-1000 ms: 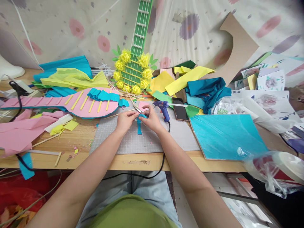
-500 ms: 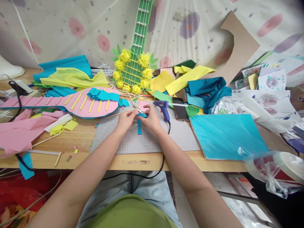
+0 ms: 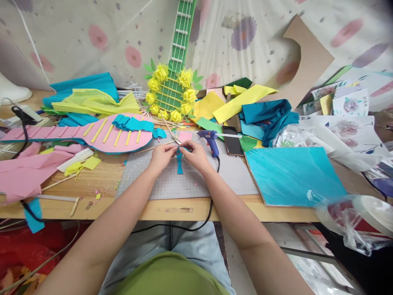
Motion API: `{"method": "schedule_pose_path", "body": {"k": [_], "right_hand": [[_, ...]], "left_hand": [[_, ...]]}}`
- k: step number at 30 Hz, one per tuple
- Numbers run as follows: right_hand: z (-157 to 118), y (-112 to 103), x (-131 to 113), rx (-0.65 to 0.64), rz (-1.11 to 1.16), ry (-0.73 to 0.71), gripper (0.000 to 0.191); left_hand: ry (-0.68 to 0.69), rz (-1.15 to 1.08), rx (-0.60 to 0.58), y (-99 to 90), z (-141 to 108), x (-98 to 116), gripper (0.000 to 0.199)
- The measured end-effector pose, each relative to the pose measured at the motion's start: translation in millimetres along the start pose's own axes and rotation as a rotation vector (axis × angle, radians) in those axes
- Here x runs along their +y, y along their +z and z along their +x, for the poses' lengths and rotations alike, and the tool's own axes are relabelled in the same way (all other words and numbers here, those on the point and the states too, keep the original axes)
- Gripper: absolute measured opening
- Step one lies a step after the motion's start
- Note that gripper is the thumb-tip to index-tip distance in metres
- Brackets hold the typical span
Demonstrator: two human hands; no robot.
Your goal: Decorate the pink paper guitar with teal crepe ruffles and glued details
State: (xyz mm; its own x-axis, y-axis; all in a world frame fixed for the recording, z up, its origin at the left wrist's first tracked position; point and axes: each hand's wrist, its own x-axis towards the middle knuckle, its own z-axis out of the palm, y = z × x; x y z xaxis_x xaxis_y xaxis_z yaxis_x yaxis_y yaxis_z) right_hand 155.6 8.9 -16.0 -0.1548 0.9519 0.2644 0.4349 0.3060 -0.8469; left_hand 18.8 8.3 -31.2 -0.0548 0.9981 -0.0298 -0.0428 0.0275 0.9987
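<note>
Head view, my left hand (image 3: 162,157): fingertips pinched narrow on blue paper (image 3: 179,165).
My right hand (image 3: 198,156): likewise pinching it, just beside my left.
Blue paper: between my fingers, one end trailing over the grey mat (image 3: 166,186).
Glue gun (image 3: 211,141): right of my hands, near the phone (image 3: 234,147).
Pink paper guitar (image 3: 114,136): on the surface (image 3: 107,180), left of my hands.

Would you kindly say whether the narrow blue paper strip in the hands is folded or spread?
Lower end spread: the blue paper strip extends lengthwise below the left hand and right hand. Above, cannot tell: they partly cover it.
</note>
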Motion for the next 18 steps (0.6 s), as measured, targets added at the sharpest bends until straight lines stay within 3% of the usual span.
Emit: {"method": "schedule_pose_path", "body": {"k": [11, 18], "right_hand": [[2.9, -5.6, 1.6, -0.044, 0.074, -0.031, 0.010], [4.9, -4.8, 5.1, -0.099, 0.176, 0.003, 0.016]], "left_hand": [[-0.036, -0.078, 0.021, 3.9, -7.8, 10.9, 0.032], [-0.094, -0.161, 0.081, 6.4, -10.0, 17.0, 0.021]]}}
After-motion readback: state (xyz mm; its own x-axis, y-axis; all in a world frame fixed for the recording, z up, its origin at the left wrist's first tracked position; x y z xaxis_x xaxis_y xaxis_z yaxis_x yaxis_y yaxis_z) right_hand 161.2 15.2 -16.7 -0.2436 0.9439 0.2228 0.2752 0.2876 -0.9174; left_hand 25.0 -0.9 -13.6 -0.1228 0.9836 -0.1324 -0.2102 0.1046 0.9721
